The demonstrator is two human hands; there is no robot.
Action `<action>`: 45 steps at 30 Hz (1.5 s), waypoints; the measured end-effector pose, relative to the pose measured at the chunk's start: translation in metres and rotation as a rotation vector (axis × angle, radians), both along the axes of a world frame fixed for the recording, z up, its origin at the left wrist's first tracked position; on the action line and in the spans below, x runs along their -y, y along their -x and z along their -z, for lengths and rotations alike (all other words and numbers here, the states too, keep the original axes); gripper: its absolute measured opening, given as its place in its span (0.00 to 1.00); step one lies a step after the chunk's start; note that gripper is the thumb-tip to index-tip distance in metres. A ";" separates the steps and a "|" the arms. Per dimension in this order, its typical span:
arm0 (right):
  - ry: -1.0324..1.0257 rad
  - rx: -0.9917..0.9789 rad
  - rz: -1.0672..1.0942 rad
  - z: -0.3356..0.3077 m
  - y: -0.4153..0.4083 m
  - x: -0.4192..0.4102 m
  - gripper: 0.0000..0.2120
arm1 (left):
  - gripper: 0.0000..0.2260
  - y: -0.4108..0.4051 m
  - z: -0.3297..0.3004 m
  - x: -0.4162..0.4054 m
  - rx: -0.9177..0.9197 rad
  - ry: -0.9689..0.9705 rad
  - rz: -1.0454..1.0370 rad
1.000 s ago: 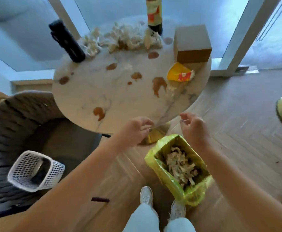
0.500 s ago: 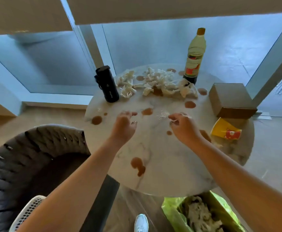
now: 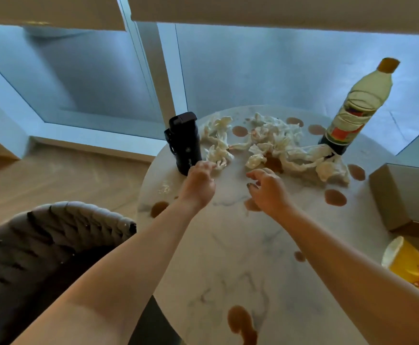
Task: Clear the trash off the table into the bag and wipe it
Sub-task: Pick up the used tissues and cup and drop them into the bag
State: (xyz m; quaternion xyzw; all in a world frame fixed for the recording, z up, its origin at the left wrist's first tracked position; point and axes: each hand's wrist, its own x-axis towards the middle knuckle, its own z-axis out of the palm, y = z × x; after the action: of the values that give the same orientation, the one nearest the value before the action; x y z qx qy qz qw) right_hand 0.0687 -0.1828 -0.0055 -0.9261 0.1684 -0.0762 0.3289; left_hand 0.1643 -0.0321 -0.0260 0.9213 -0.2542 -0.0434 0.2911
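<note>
A pile of crumpled white tissues [image 3: 273, 143] lies at the far side of the round marble table [image 3: 228, 257], among several brown spill stains [image 3: 335, 197]. My left hand [image 3: 199, 181] hovers over the table beside the black flask, fingertips touching the nearest tissue, holding nothing. My right hand [image 3: 268, 188] is just short of the pile, fingers spread and empty. A crushed yellow paper cup [image 3: 412, 267] lies at the table's right edge. The trash bag is out of view.
A black flask [image 3: 184, 143] stands at the table's far left. A bottle [image 3: 355, 108] with a yellow cap stands at the far right, a brown cardboard box [image 3: 405, 192] on the right. A dark woven chair [image 3: 41, 257] sits at lower left; windows lie behind.
My hands have moved from above the green bag on the floor up over the table and forward to the tissue pile. The view has lifted, so the bag has dropped out of sight.
</note>
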 end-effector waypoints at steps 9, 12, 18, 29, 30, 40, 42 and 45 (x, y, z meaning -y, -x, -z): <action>0.025 -0.111 -0.200 0.044 -0.094 0.008 0.20 | 0.19 -0.050 0.027 0.038 -0.085 -0.109 0.028; 0.075 -0.157 -0.218 0.057 -0.118 0.011 0.22 | 0.23 -0.062 0.042 0.046 -0.086 -0.229 0.040; 0.129 -0.194 -0.266 0.070 -0.137 0.017 0.08 | 0.16 -0.073 0.049 0.058 0.012 -0.440 0.037; 0.102 0.153 -0.173 0.076 -0.107 0.025 0.05 | 0.17 -0.068 0.054 0.057 0.074 -0.334 0.039; 0.107 0.181 -0.166 0.077 -0.104 0.025 0.05 | 0.18 -0.068 0.055 0.059 0.071 -0.347 0.024; 0.165 0.327 -0.166 0.065 -0.077 0.025 0.04 | 0.17 -0.052 0.054 0.049 0.288 -0.326 0.037; 0.160 0.347 -0.159 0.058 -0.070 0.021 0.04 | 0.16 -0.045 0.054 0.038 0.312 -0.257 0.030; 0.144 0.391 -0.143 0.046 -0.055 0.013 0.05 | 0.19 -0.028 0.050 0.020 0.289 -0.150 0.069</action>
State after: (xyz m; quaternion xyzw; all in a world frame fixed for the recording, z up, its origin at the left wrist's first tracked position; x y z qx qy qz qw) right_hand 0.1242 -0.1956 -0.0518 -0.9244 0.0293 -0.2424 0.2930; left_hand 0.1920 -0.0521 -0.0762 0.9279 -0.3208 0.0607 0.1803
